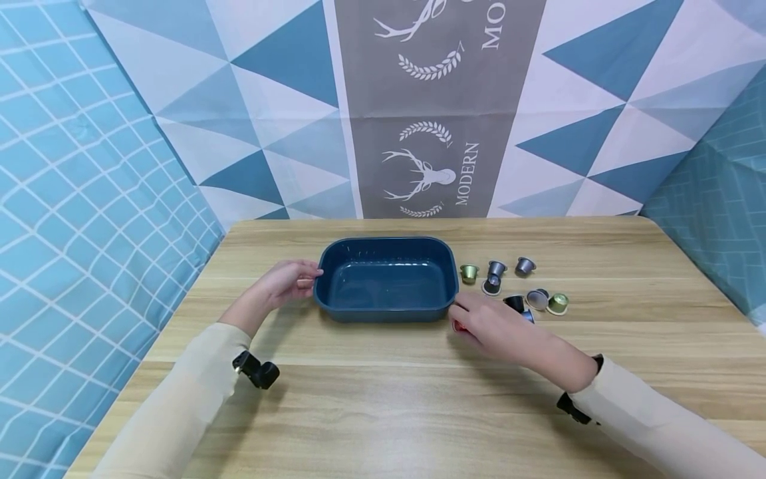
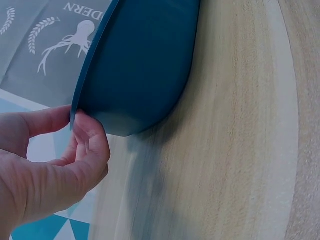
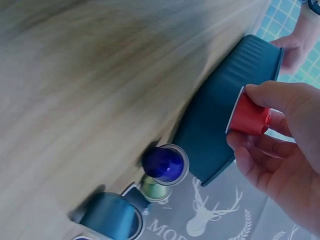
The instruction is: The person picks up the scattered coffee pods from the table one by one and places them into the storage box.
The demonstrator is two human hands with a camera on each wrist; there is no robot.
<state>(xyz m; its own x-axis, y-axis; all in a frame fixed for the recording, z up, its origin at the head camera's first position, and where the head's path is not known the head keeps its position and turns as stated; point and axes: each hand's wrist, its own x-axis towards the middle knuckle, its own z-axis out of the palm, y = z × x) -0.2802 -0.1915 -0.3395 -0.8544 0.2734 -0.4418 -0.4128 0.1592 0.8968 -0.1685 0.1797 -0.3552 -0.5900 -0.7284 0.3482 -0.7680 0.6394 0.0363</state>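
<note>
A dark blue rectangular dish (image 1: 385,285) with rounded corners stands on the table, with nothing inside it. My left hand (image 1: 282,283) pinches its left rim between thumb and fingers, as the left wrist view shows at the dish's edge (image 2: 135,65). By the dish's front right corner, my right hand (image 1: 493,327) holds a red coffee capsule (image 3: 249,114) between thumb and fingers. In the head view that capsule is mostly covered by the hand. A dark blue capsule (image 3: 165,164) stands close to the dish in the right wrist view.
Right of the dish, several capsules lie scattered on the wooden table (image 1: 371,399), among them a gold one (image 1: 469,273), a grey one (image 1: 525,266), a black one (image 1: 513,303) and a green one (image 1: 558,303). A patterned cloth (image 1: 287,133) hangs behind the table.
</note>
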